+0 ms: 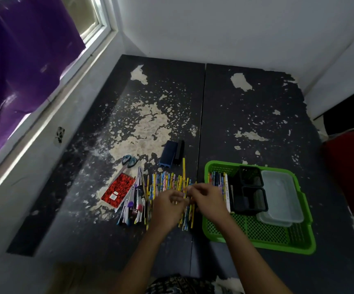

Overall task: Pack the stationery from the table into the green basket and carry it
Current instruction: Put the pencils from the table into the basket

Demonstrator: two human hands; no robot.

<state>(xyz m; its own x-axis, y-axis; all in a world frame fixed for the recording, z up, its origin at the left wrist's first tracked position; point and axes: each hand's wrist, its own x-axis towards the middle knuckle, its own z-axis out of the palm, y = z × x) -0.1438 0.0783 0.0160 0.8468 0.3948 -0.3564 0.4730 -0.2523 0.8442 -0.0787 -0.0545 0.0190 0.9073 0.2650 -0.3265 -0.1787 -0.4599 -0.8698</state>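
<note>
Some pencils already stand in the green basket (256, 244) — both hands, left hand (167, 205) and right hand (207, 198), pinch more from the pencil row (165, 181); notebook (118, 190), scissors (129, 161) wait.

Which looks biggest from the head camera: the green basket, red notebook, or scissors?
1. green basket
2. red notebook
3. scissors, though their blades look partly hidden beneath the notebook.

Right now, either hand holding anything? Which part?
Both hands, left and right, sit over the pencils, fingers curled at mid-length. Motion blur hides whether either actually grips one.
</note>
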